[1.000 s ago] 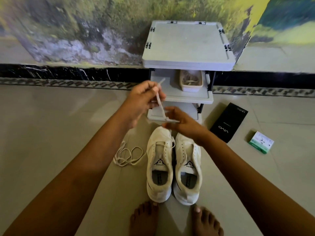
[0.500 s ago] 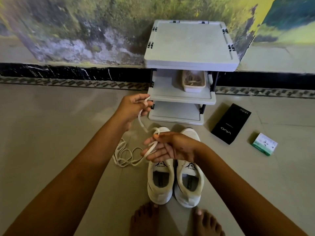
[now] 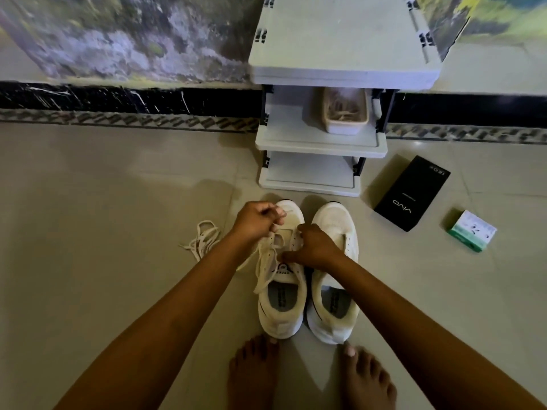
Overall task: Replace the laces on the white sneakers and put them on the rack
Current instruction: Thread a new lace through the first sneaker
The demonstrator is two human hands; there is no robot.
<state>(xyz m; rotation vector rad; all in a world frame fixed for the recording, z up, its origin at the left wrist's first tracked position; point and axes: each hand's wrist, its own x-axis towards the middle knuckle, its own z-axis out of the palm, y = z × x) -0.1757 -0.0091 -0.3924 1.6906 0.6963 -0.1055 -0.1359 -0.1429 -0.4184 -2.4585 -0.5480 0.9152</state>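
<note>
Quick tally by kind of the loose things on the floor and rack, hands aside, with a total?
Sneakers: 2, left one, right one
Laces: 2, spare on floor, one at left sneaker
Boxes: 2, black, green-white
Baskets: 1, on rack shelf
Racks: 1
Total: 8

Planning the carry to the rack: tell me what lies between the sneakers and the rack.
Bare floor tile only, in the head view: a short strip separates the sneakers from the rack. The black box sits off to the right.
</note>
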